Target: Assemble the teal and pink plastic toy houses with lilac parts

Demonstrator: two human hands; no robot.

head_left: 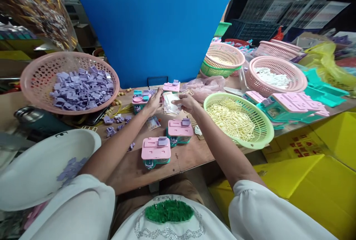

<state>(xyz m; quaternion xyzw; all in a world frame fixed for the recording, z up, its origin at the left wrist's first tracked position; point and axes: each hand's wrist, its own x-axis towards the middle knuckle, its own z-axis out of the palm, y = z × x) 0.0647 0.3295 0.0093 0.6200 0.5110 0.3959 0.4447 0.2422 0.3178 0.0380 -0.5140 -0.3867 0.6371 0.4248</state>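
Both hands meet over the middle of the table around a small stack of white and pinkish cards or packets (170, 103). My left hand (154, 101) grips its left edge. My right hand (188, 103) holds its right side, a finger lying across the top; a cream lattice piece (187, 92) shows by this hand. Nearer to me are two pink-topped toy pieces with teal bases, one at the front (156, 149) and one behind it to the right (180, 128). Two more, one pink-topped (171, 86) and one open (140, 99), stand beyond. A flat picture packet (153, 123) lies below my left hand.
A pink basket (27, 84) of purple parts, a dark bottle (36, 117) and a white basin (91, 140) are at left. Right are a green basket (264, 136) of cream pieces, stacked teal-and-pink toys (294, 106) and yellow boxes (311, 188). A blue panel (155, 25) rises behind.
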